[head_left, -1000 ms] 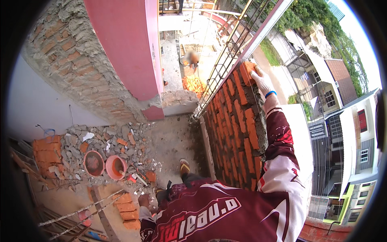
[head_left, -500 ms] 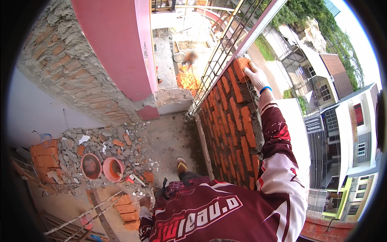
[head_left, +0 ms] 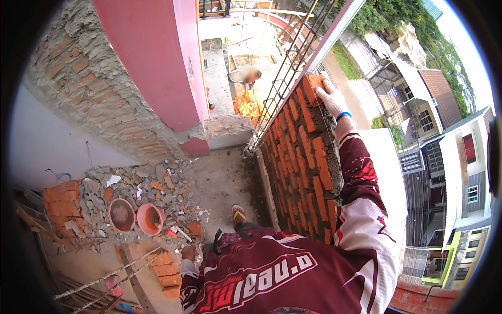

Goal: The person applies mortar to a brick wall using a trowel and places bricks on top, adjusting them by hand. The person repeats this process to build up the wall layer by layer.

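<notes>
My right hand (head_left: 330, 99), light-coloured as if gloved and with a blue band at the wrist, rests on an orange brick (head_left: 312, 90). The brick sits at the far top corner of a brick wall (head_left: 300, 157), beside a pale post. My fingers curl over its edge. Grey mortar shows between the courses and along the wall's top. My left hand (head_left: 189, 253) hangs low beside my body, close to a hammer-like tool (head_left: 182, 233) on the floor; its fingers are too small and dark to read.
Two pinkish buckets (head_left: 150, 219) stand among broken rubble (head_left: 141, 183) to the left. Stacked bricks (head_left: 63, 204) and a smaller brick pile (head_left: 166, 275) lie nearby. Ropes (head_left: 110, 277) cross the lower left. Past the wall is a drop towards houses; another person (head_left: 250, 76) is below.
My right hand stays on the brick, its fingers shifted slightly. My left hand has come a little further into view beside my body. The whole view has shifted slightly.
</notes>
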A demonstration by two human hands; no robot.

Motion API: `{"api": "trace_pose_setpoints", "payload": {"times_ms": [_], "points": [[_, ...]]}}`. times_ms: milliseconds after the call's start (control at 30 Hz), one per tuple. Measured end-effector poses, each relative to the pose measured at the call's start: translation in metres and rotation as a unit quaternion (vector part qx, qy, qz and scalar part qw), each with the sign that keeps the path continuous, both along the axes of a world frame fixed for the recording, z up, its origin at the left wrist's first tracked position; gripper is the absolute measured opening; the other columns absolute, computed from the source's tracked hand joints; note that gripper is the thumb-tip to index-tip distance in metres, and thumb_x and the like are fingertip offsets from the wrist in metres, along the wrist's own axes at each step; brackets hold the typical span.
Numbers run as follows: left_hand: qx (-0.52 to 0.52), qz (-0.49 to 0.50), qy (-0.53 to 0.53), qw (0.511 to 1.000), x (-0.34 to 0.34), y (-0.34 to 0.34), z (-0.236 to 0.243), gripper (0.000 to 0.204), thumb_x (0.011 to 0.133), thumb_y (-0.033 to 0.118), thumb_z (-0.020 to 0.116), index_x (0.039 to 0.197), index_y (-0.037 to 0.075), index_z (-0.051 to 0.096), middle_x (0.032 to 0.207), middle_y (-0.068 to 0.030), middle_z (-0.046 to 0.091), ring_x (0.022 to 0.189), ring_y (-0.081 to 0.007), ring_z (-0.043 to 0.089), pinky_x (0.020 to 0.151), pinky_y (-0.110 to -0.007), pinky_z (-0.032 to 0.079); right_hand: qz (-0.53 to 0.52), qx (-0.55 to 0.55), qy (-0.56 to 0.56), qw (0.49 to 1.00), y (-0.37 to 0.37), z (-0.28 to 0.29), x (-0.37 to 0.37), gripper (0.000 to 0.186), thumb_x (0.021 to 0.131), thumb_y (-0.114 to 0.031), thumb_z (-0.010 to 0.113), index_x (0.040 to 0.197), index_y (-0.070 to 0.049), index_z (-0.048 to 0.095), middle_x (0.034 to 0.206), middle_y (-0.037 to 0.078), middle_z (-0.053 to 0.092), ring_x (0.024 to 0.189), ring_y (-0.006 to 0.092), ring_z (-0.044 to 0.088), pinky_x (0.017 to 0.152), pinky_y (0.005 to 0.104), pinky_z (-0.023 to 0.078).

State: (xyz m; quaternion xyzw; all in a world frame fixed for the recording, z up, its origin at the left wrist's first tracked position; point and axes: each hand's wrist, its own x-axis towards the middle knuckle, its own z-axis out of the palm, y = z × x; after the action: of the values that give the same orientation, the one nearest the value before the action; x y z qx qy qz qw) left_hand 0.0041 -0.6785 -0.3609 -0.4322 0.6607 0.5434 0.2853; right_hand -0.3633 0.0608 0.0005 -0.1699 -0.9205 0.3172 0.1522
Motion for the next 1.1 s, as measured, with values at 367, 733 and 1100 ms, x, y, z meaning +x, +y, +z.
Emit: {"api": "trace_pose_setpoints", "payload": {"times_ms": [367,733,1100], "points": [[-0.081,-0.277,0.030,0.957,0.027,-0.002,-0.011,0.024,0.089,0.030,0.067,0.089,0.007,0.071,0.082,-0.0146,0.073,0.079,-0.0337,0.072,0.069,-0.048,0.055,0.016,0.027,0.024,0.999,0.015,-0.020,-0.014,0.084,0.085,-0.053,0.070,0.151,-0.005,0.051,0.148,0.027,0.055,0.138,0.0364,0.054,0.114,0.0363,0.041],[-0.335,-0.628,0.244,0.658,0.051,-0.008,-0.040,0.026,0.098,0.022,0.053,0.093,0.008,0.074,0.074,-0.0080,0.072,0.066,-0.0221,0.071,0.055,-0.037,0.056,0.032,0.108,-0.066,0.991,0.010,0.009,-0.014,0.080,0.088,-0.055,0.064,0.154,-0.012,0.050,0.141,0.027,0.061,0.132,0.0373,0.059,0.110,0.0396,0.045],[-0.256,-0.496,0.078,0.826,0.125,-0.023,-0.058,0.016,0.089,0.026,0.064,0.097,0.013,0.070,0.083,-0.0127,0.074,0.082,-0.0363,0.074,0.072,-0.050,0.056,0.054,0.095,-0.058,0.992,0.005,0.011,-0.041,0.064,0.096,-0.044,0.064,0.150,-0.011,0.053,0.137,0.022,0.066,0.131,0.0310,0.061,0.108,0.0356,0.045]]}}
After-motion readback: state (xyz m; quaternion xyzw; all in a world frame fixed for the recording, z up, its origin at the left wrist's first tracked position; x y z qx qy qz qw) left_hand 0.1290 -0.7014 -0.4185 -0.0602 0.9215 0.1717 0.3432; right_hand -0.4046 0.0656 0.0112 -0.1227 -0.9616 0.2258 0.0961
